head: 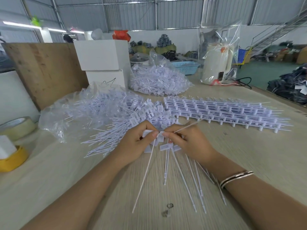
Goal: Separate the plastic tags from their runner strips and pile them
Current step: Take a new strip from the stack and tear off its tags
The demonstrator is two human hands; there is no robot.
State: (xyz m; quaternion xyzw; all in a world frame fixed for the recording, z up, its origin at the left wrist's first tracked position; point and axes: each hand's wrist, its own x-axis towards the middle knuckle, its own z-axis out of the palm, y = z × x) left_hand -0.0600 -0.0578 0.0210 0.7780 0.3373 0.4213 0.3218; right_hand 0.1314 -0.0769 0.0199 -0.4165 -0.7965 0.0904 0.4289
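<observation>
At the near middle of the worktop (249,156) we see the left hand (134,145) and the right hand (189,140) meeting. Both grips are closed, thumb against finger, on one bunch of white tags (160,138), whose thin tails hang toward us. The pile of loose tags (126,123) lies just beyond the left hand. The runner strips (224,112) lie at the far right.

**One head-worn view, looking forward and down**

A single wide-angle camera sits on the person's head, angled down across the table (249,163). Both forearms reach in from the bottom edge, close to the lens; the far hall curves at the frame's top.
</observation>
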